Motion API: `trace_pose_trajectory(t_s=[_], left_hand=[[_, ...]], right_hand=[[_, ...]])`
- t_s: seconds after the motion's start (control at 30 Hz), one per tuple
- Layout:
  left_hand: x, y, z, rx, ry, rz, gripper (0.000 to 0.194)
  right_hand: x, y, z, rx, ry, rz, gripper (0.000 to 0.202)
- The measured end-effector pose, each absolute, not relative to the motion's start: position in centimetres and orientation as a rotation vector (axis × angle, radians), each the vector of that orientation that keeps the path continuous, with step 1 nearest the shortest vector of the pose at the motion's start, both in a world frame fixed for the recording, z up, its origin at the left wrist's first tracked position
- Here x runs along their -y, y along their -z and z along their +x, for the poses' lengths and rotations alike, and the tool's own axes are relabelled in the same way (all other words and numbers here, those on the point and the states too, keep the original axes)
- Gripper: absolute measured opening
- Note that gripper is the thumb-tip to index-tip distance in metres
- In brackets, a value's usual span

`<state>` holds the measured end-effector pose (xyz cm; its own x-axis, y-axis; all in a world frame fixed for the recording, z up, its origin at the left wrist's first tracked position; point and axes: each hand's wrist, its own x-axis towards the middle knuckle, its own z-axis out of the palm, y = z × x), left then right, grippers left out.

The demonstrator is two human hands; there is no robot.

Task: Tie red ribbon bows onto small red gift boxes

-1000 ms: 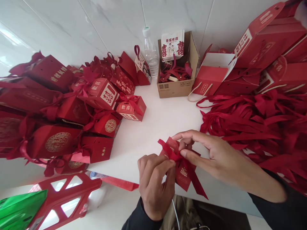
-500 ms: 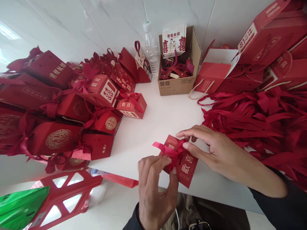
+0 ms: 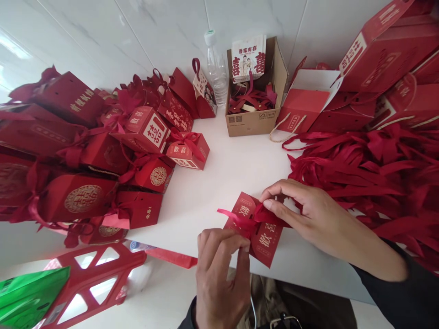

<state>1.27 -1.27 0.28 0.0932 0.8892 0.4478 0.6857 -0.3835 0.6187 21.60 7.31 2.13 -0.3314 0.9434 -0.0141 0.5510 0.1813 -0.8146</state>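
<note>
A small red gift box (image 3: 265, 249) with gold characters sits near the table's front edge, tilted toward my left hand. A red ribbon (image 3: 245, 224) crosses its top in a loose knot or bow, one tail sticking out to the left. My right hand (image 3: 302, 212) pinches the ribbon's right part between thumb and index finger. My left hand (image 3: 222, 269) is at the box's near-left side, thumb and index fingertips together at the ribbon's lower loop. The part of the ribbon between those fingertips is mostly hidden.
Finished-looking red boxes with bows (image 3: 84, 201) are heaped at the left. Loose red ribbons (image 3: 346, 178) lie in a pile at the right. Behind stand a cardboard box (image 3: 252, 125), a clear bottle (image 3: 216, 68) and larger red boxes (image 3: 387, 59). A red stool (image 3: 103, 278) is below left.
My right thumb and finger have moved slightly right, drawing the ribbon's right part outward. My left fingertips have come together at the lower loop. The box has barely shifted.
</note>
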Motion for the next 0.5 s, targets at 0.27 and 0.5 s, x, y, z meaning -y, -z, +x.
trace_pose_trajectory(t_s=[0.27,0.5], left_hand=[[1.56,-0.22,0.9,-1.581,-1.13,2.104,0.026],[1.93,-0.73,1.16,-1.75,-1.063,1.994,0.013]], right_hand=[[-7.23,-2.18,21.54,1.906,-1.069,-1.424,0.024],[-7.21,-2.65,21.26,1.823,-1.212,-1.427,0.035]])
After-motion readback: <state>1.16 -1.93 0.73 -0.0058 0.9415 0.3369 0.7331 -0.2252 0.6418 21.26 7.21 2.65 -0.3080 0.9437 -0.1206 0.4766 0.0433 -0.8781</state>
